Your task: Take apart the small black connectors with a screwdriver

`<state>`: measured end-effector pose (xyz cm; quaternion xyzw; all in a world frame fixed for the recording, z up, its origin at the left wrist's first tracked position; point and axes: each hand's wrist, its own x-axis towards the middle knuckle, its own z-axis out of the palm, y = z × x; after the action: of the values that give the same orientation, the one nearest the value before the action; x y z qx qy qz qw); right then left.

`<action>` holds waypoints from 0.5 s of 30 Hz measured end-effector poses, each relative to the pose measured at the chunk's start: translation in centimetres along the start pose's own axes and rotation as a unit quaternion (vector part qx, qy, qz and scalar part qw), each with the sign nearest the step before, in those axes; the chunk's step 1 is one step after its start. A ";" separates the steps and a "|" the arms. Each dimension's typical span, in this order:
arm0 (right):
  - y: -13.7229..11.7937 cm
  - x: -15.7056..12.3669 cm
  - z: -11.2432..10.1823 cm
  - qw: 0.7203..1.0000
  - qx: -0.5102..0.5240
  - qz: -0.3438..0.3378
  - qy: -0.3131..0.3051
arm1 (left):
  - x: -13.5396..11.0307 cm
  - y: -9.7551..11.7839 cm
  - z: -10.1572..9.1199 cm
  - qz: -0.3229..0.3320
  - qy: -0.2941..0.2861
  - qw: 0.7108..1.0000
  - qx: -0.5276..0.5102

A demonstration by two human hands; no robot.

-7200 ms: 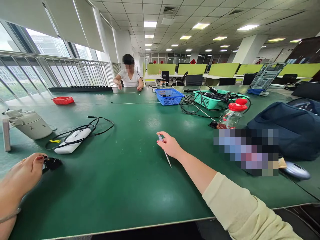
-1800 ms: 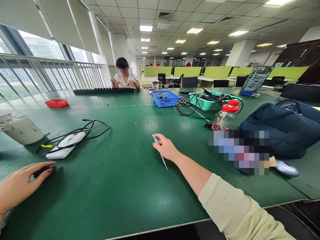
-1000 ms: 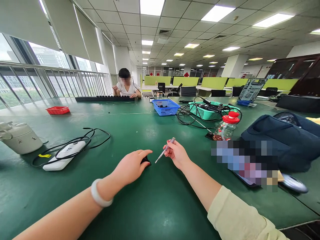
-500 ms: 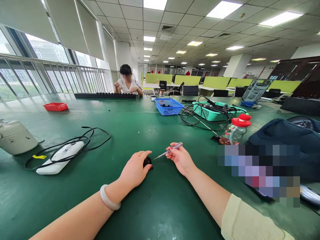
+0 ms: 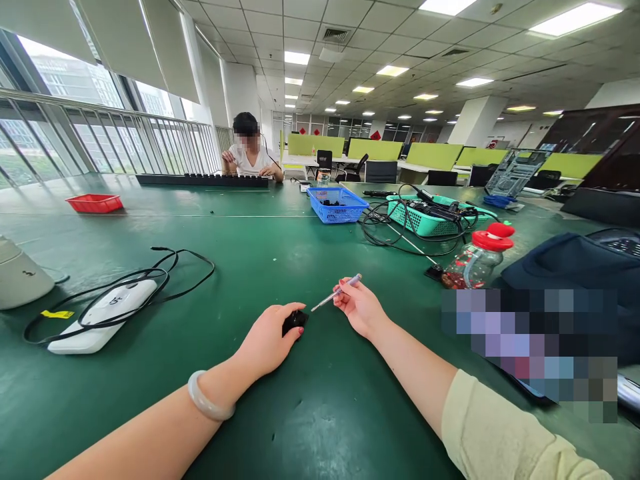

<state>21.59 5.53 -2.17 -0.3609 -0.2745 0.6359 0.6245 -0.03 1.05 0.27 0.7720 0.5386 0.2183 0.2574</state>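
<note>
My left hand (image 5: 267,337) rests on the green table (image 5: 300,413) near the middle, its fingers closed on a small black part (image 5: 295,321) that it presses to the surface. My right hand (image 5: 361,308) is just to the right of it, pinching a thin screwdriver with a clear handle (image 5: 336,293). The screwdriver's metal tip points left and down, ending a little above and right of the black part. A pale bracelet sits on my left wrist.
A white device with a looped black cable (image 5: 103,313) lies at the left, beside a white kettle (image 5: 17,277). Behind are a blue basket (image 5: 337,203), a green basket of cables (image 5: 433,217), a red-capped jar (image 5: 475,261) and a dark bag (image 5: 575,273). A person (image 5: 249,155) sits at the far end.
My left hand carried the black part from the table's left edge to the middle. My right hand turned the screwdriver so its tip points at the part.
</note>
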 end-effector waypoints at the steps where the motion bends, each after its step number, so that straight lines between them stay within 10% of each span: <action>1: 0.0 0.0 -0.1 1.000 -0.001 -0.001 -0.001 | 0.0 0.0 0.0 0.002 0.000 1.000 -0.006; 15: 0.1 -1.1 -0.1 0.998 -0.045 -0.008 -0.044 | 0.5 -0.9 0.0 -0.019 0.046 0.995 -0.089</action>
<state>21.55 4.41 -2.22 -0.3578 -0.3332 0.6330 0.6002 -0.48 1.80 -0.30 0.7246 0.5433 0.2955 0.3040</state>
